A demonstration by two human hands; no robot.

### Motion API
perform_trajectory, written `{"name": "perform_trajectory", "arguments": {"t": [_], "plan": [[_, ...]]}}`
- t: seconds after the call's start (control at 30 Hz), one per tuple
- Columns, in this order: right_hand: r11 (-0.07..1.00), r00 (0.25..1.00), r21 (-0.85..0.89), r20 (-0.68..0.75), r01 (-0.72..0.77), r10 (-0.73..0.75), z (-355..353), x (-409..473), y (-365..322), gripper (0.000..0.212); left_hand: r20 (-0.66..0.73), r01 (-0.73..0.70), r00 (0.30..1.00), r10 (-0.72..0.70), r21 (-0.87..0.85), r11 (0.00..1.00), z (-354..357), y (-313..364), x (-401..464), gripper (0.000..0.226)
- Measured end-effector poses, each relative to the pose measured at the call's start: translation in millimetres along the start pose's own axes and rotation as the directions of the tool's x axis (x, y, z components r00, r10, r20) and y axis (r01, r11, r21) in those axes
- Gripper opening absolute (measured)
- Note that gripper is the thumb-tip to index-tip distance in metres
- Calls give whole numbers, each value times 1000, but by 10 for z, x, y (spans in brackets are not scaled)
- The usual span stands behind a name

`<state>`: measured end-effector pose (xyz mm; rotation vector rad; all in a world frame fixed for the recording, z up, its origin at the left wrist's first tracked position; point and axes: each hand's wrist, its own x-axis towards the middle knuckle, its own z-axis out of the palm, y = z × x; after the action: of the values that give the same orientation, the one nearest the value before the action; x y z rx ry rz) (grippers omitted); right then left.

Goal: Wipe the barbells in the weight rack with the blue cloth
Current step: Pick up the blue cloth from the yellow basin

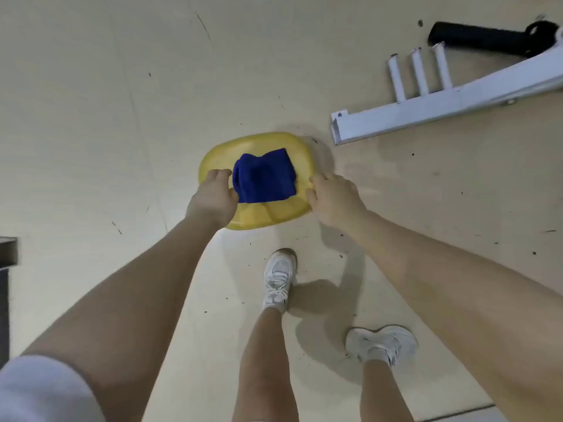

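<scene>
At the far left edge stands a dark piece of furniture [7,269], only partly seen. The left hand [213,196] holds the left rim of a yellow basin [259,217], its fingers [219,175] curled over the edge. Inside the basin lies the blue cloth [263,176], folded, just beside that hand. The right hand [333,196] grips the right rim with its fingers [318,179] bent around it. Below, two white shoes [278,280] stand on the pale floor [91,117]. At the upper right, a white metal frame [457,106] with three short pegs [419,71] lies near a black handle [475,38].
</scene>
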<state>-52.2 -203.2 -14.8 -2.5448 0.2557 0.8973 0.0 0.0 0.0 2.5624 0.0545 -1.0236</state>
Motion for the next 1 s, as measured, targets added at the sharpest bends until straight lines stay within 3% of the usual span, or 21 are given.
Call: {"name": "perform_trajectory", "arguments": {"t": [0.13,0.2,0.27,0.37,0.5,0.63,0.8,0.9,1.0], "plan": [[943,990,301,66,-140,126,466,564,-84,29,40,-21,999,24,-57,998,353,-268,449,42],[911,979,362,123,-198,164,626,812,-101,35,47,-51,997,56,-100,994,514,-354,632,46],[888,977,407,91,-215,194,745,980,-111,43,47,-64,996,71,-131,989,616,-415,762,48],[884,968,408,3,-230,250,861,1062,-114,23,113,-54,990,80,-219,974,695,-432,805,45],[895,979,427,-86,-131,184,618,848,-234,13,165,-131,972,166,-205,970,596,-311,721,42],[695,994,713,39,-98,101,-33,336,-305,16,123,-276,944,305,-206,939,217,118,492,49],[603,998,795,32,-63,62,-1127,-482,-201,12,85,-550,816,572,-189,813,-529,1069,-79,55],[579,997,813,81,-63,-5,-1847,-1058,-99,11,149,-658,717,681,-178,731,-928,1625,-456,56],[582,997,812,67,-36,-33,-2509,-1606,-30,13,264,-757,569,779,-200,622,-1290,2190,-910,61]]}}
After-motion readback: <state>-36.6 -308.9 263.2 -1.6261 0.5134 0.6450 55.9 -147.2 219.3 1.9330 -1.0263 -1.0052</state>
